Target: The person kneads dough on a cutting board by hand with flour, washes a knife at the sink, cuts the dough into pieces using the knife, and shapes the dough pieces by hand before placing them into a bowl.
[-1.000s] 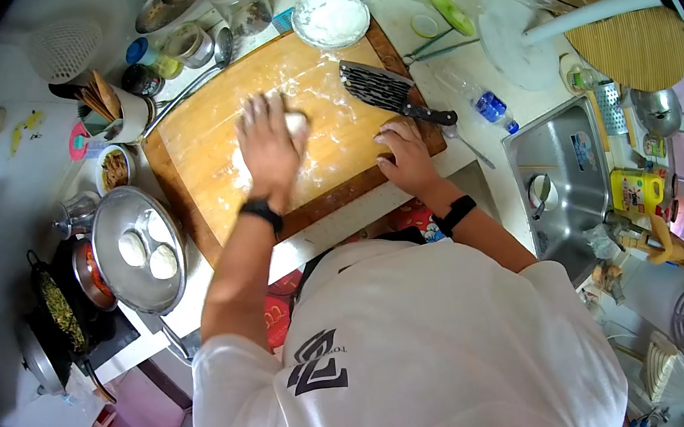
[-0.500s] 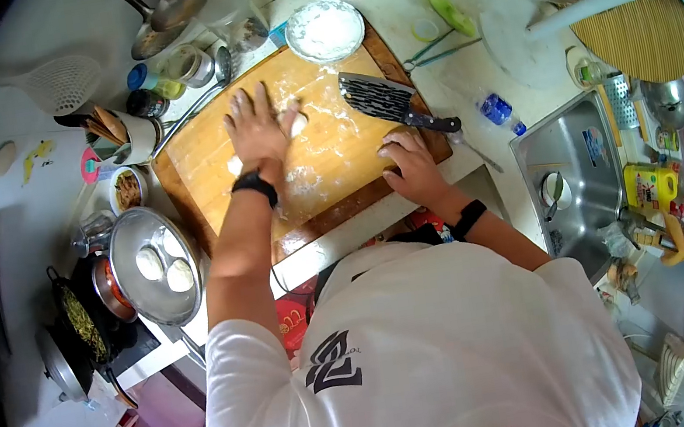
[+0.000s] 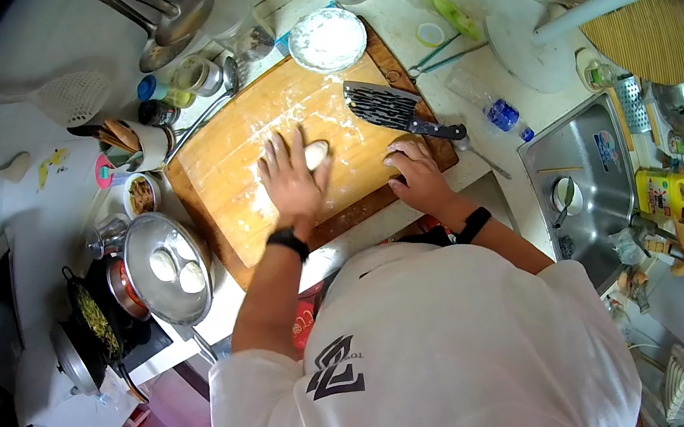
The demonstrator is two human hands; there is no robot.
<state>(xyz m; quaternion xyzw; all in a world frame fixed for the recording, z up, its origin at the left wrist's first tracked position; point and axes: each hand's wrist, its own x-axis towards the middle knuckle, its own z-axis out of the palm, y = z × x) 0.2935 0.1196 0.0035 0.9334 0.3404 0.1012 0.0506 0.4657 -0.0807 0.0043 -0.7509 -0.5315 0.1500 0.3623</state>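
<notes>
My left hand (image 3: 293, 178) lies palm down on the floured wooden board (image 3: 219, 161), its fingers spread. A small pale dough piece (image 3: 316, 154) sits between its thumb and fingers; whatever is under the palm is hidden. At the board's right front edge rests my right hand (image 3: 417, 174), fingers curled together; anything inside them is hidden. Just above it lies a cleaver (image 3: 383, 106) with a patterned blade and black handle (image 3: 438, 129). A plate of white flour (image 3: 328, 40) stands at the board's back edge.
At the left, a steel pan (image 3: 170, 289) holds several dough balls, beside a small food bowl (image 3: 142, 194) and a dark pan of chopped greens (image 3: 96, 322). A bottle (image 3: 503, 115) lies right of the board, near the steel sink (image 3: 593, 176). Ladles (image 3: 184, 16) hang behind.
My left hand has moved off the dough piece, which now shows more fully beside the thumb. My right hand keeps its place by the cleaver handle. The whole view has shifted slightly.
</notes>
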